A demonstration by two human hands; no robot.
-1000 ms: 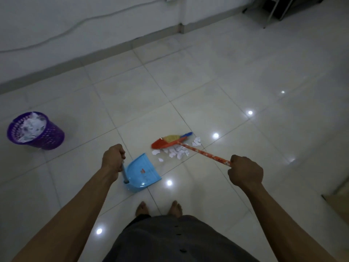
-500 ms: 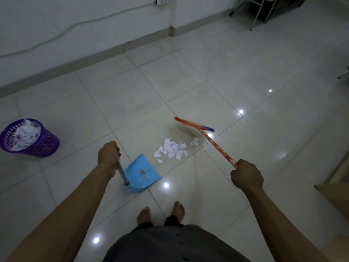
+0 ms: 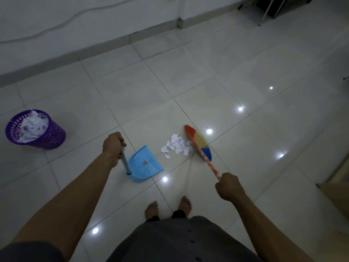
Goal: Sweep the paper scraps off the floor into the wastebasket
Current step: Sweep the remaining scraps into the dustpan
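The paper scraps (image 3: 177,146) lie in a small loose heap on the floor (image 3: 245,72), between the blue dustpan (image 3: 139,168) and the head of the broom (image 3: 198,142), whose bristles touch the right edge of the heap. They look very light and thin, so I judge a fast stroke would scatter them; short, gentle strokes toward the pan suit them better. The left hand (image 3: 113,145) is clenched around the upright dustpan handle, and the right hand (image 3: 229,186) grips the red patterned broom handle. The purple wastebasket (image 3: 52,137) stands well apart on the left, already holding paper. A small red sticker on the pan cannot be read.
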